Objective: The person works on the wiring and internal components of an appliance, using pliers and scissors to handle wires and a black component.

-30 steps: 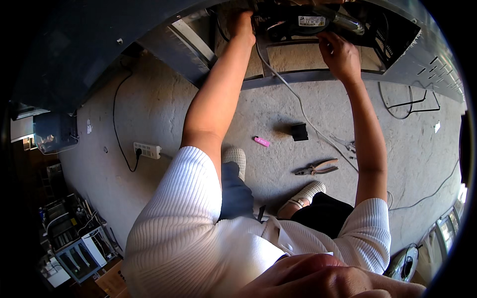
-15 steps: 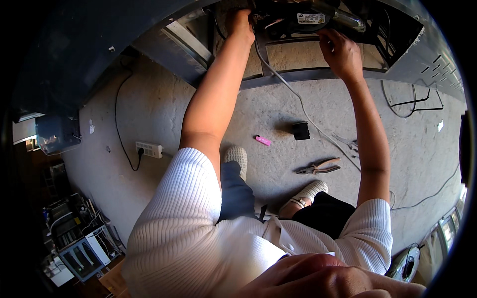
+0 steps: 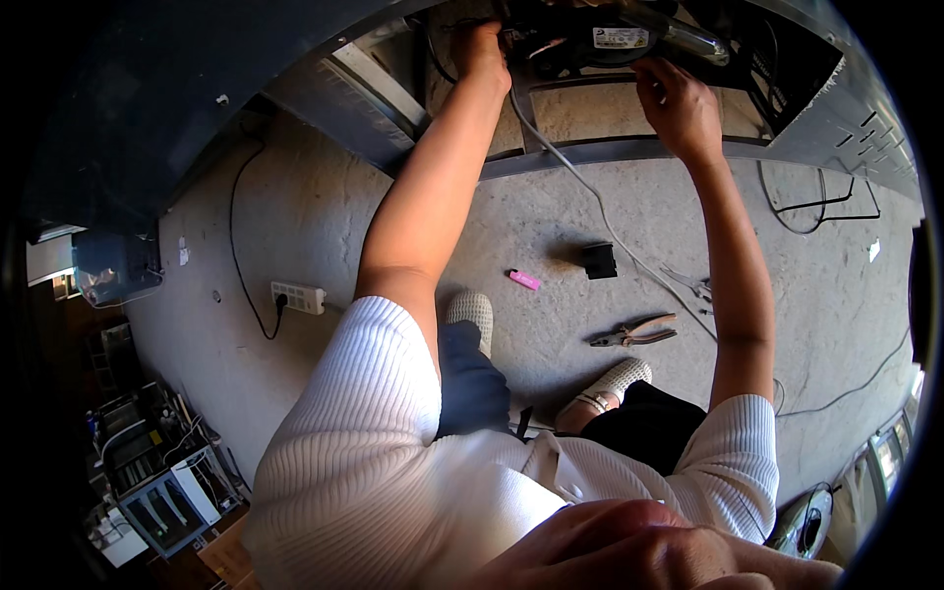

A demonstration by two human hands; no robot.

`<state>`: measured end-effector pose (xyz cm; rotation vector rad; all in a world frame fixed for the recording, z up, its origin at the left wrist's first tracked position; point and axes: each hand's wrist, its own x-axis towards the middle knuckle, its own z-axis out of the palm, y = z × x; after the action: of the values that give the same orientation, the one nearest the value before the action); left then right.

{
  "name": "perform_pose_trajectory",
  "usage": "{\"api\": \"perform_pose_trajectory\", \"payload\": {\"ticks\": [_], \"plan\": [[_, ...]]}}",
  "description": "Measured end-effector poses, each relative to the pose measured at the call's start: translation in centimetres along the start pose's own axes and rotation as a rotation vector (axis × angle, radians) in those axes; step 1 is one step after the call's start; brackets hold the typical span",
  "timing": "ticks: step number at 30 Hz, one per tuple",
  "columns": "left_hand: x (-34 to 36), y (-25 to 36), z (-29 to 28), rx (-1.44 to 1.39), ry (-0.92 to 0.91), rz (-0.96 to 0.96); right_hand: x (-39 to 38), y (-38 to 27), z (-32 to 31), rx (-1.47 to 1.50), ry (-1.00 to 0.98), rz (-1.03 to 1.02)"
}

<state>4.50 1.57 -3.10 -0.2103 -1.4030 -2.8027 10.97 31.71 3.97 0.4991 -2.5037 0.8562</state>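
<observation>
Inside the open underside of a dark grey metal cabinet [image 3: 344, 138], my left hand [image 3: 477, 54] reaches in beside a grey cable [image 3: 551, 147]; its fingers are lost in shadow. My right hand [image 3: 678, 108] is at the lower edge of a black component [image 3: 619, 39] with a white label, its fingers curled and their tips partly hidden, so what they hold is unclear. A silver cylinder [image 3: 693, 44] lies to the right of that component. A dark metal crossbar [image 3: 551, 84] runs below it.
On the concrete floor [image 3: 511, 216] lie a pink small object [image 3: 523, 279], a black piece [image 3: 599, 261], pliers [image 3: 629, 331], another tool [image 3: 688, 285], a power strip [image 3: 305, 299] and bent black rods [image 3: 831, 202]. Equipment [image 3: 147, 462] stands at lower left, a coil [image 3: 806, 521] at lower right.
My right hand has shifted slightly upward and right with the view; its fingers remain curled at the black component. My left hand stays inside the opening, with little visible movement.
</observation>
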Motion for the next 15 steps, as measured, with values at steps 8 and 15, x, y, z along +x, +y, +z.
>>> {"api": "perform_pose_trajectory", "payload": {"ticks": [8, 15], "plan": [[4.4, -2.3, -1.2, 0.193, 0.597, -0.089, 0.0, -0.1, 0.3, -0.006, 0.011, -0.032], [4.2, -1.2, -0.2, 0.174, 0.597, -0.058, 0.1, 0.0, 0.3, 0.003, 0.004, -0.047]]}}
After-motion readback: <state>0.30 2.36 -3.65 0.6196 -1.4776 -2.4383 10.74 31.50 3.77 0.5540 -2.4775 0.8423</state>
